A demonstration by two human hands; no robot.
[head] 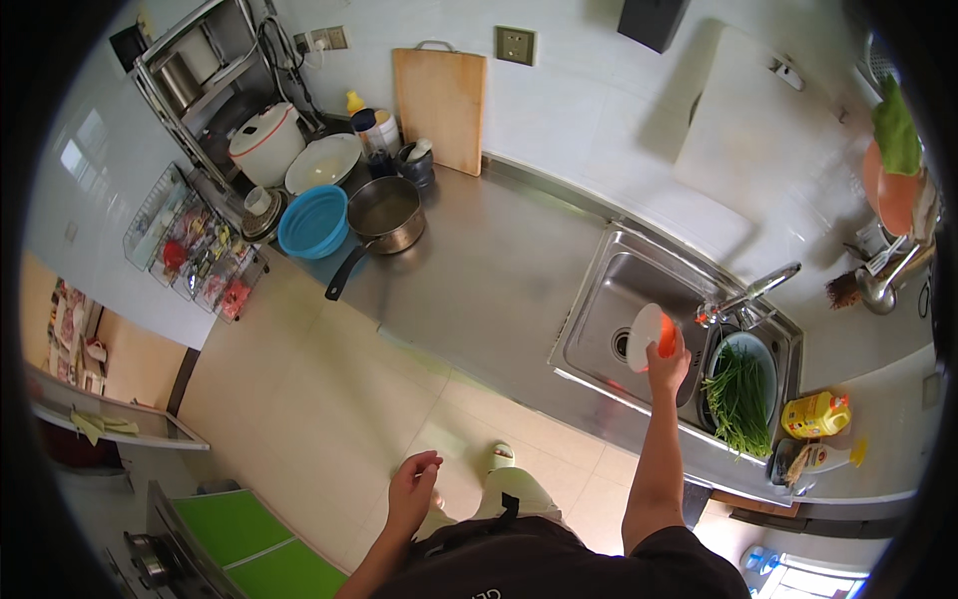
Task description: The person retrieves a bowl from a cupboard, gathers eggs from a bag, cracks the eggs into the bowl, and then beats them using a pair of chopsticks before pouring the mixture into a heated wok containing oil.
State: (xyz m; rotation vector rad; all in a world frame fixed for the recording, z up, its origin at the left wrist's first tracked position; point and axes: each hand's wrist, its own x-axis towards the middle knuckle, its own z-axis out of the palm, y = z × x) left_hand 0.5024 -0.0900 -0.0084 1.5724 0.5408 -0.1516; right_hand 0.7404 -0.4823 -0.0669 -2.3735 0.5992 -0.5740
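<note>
My right hand grips a small bowl, white on one side and orange on the other. It is tilted on its side above the stainless steel sink basin, left of the faucet. Right of that hand, green leafy stalks lie in a pale oval basin at the sink's right end, some hanging over its front rim. Away from the counter, my left hand hangs above the floor in front of my body, fingers loosely curved and holding nothing.
On the steel counter stand a long-handled saucepan, a blue basin, a rice cooker and an upright wooden cutting board. A yellow jug and a spray bottle are right of the sink. Utensils hang on the wall.
</note>
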